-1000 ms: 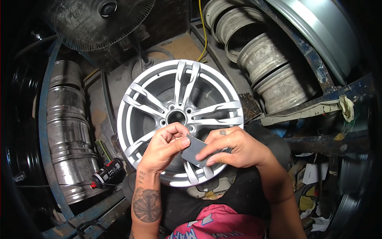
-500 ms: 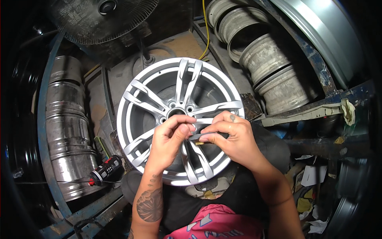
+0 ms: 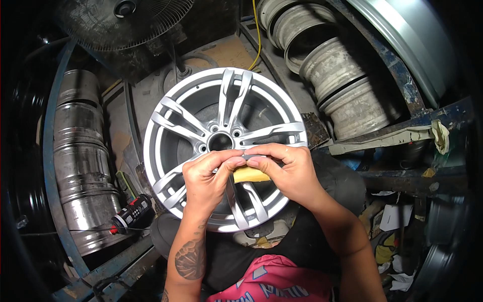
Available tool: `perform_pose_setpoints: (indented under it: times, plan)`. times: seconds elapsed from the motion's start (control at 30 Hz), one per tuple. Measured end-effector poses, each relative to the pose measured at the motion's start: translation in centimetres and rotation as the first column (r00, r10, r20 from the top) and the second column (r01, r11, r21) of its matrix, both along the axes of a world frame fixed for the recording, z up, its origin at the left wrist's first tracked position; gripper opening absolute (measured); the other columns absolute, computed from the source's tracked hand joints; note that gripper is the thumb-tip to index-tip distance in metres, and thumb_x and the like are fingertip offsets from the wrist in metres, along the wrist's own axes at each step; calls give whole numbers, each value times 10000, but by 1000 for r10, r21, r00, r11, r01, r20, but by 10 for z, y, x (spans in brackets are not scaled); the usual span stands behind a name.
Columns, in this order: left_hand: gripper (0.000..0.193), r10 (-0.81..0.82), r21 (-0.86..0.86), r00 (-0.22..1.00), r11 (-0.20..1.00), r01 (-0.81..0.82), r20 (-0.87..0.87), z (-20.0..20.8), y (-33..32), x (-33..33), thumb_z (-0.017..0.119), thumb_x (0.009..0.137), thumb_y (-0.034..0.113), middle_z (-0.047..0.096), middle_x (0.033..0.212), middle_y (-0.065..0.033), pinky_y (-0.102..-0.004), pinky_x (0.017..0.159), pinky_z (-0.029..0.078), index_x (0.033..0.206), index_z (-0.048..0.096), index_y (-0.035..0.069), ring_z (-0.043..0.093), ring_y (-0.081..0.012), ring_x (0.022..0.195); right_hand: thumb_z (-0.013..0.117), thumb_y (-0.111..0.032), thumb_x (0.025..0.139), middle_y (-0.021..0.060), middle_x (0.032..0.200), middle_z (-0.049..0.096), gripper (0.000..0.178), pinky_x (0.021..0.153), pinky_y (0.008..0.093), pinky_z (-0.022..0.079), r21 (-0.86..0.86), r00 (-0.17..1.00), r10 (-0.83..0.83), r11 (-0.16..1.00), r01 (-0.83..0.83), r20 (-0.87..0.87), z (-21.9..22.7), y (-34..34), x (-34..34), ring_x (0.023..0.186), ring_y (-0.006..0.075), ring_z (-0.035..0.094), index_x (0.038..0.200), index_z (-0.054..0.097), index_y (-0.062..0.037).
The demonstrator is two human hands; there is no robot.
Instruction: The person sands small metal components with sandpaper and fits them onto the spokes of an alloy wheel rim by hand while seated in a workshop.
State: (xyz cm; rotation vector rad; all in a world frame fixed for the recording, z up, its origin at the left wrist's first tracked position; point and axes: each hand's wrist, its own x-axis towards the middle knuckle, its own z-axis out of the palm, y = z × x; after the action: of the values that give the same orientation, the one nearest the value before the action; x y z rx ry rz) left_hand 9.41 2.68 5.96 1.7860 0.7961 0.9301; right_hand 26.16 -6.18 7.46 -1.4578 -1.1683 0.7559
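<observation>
A silver alloy wheel with paired spokes lies face up before me, its hub hole just beyond my fingers. Over its near side, both hands pinch a small folded piece of sandpaper, yellow on one face and grey on the other. My left hand closes on its left end with thumb and forefinger. From the other side, my right hand grips it the same way, and the two sets of fingertips nearly meet. The yellow face hangs below the thumbs; the fingers hide part of the sheet.
Shiny bare rims are stacked along the left behind a blue metal frame. Dusty rims line the far right. A fan stands at the far left. Near the left frame lies a black cylinder with red ends.
My fingers have shifted along the sandpaper and drawn closer together, and much more of its yellow face shows. In view, the wheel sits slightly further left and up.
</observation>
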Motion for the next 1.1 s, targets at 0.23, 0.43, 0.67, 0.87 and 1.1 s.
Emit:
perform_pose_setpoints:
  times: [0.23, 0.43, 0.67, 0.87, 1.1]
  plan:
    - [68, -9, 173, 1000, 985, 4, 23, -5, 5, -3, 782, 890, 73, 777, 832, -104, -264, 647, 564, 921, 794, 14, 746, -175, 721, 751, -148, 950, 124, 945, 795, 192, 754, 265, 590, -52, 999, 34, 998, -35, -17, -3, 1, 0, 858, 134, 760, 1052, 778, 11]
    - [56, -58, 63, 998, 996, 57, 2, 5, 3, -2, 765, 894, 24, 783, 839, -107, -257, 711, 576, 917, 789, -22, 747, -149, 757, 719, -113, 970, 97, 914, 789, 162, 763, 264, 580, -38, 977, 70, 996, -80, -200, -8, 1, 5, 853, 114, 732, 1027, 772, 29]
    - [61, -98, -215, 979, 967, 136, 180, -2, 5, -3, 800, 843, -38, 766, 858, -104, -263, 736, 562, 890, 766, -18, 724, -138, 803, 707, -42, 954, 103, 985, 776, 134, 829, 256, 562, -62, 956, 111, 989, -133, -271, -6, 3, 8, 919, 115, 711, 1043, 765, 40]
    - [121, -153, -376, 920, 879, 294, 361, -10, 5, -6, 773, 850, -93, 697, 937, -98, -264, 780, 537, 912, 702, -18, 670, -138, 867, 717, -86, 969, 82, 970, 776, 144, 804, 251, 565, -85, 917, 139, 979, -184, -373, -7, 5, 9, 893, 109, 709, 1051, 773, 19]
    - [140, -127, -515, 873, 764, 389, 471, -6, 12, -10, 789, 858, -70, 706, 979, -94, -229, 782, 546, 960, 703, -28, 674, -114, 872, 732, -102, 952, 104, 867, 779, 127, 724, 276, 571, -23, 999, 39, 999, -39, 2, -1, 3, 0, 803, 127, 735, 993, 776, 10]
